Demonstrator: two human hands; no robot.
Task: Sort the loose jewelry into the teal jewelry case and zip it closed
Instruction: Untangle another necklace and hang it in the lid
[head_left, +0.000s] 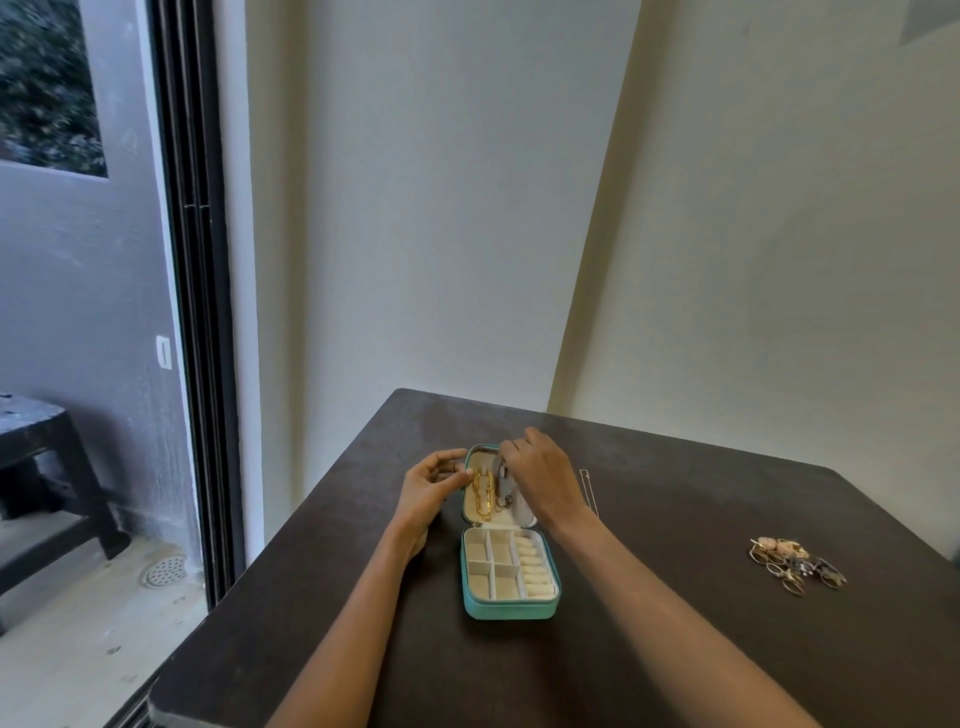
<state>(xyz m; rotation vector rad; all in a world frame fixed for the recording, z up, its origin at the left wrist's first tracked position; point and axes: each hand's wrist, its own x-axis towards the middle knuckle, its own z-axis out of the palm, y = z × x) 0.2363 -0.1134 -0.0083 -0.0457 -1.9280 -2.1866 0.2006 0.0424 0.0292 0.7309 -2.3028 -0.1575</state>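
The teal jewelry case (511, 610) lies open in the middle of the dark table (675, 649). Its near half shows cream compartments and ring rolls with nothing in them. In the far half, the lid, gold chains (484, 496) hang against the cream lining. My left hand (434, 483) is at the lid's left edge and pinches the top of the gold chains. My right hand (540, 475) reaches over the lid's upper right, fingers curled on something small there that I cannot make out. A thin silver chain (589, 491) lies on the table right of the case.
A heap of several rings and small jewelry pieces (795, 564) sits on the table at the far right. The table stands in a wall corner. A glass door (192, 312) is at the left, with a dark stool (47, 467) beyond it.
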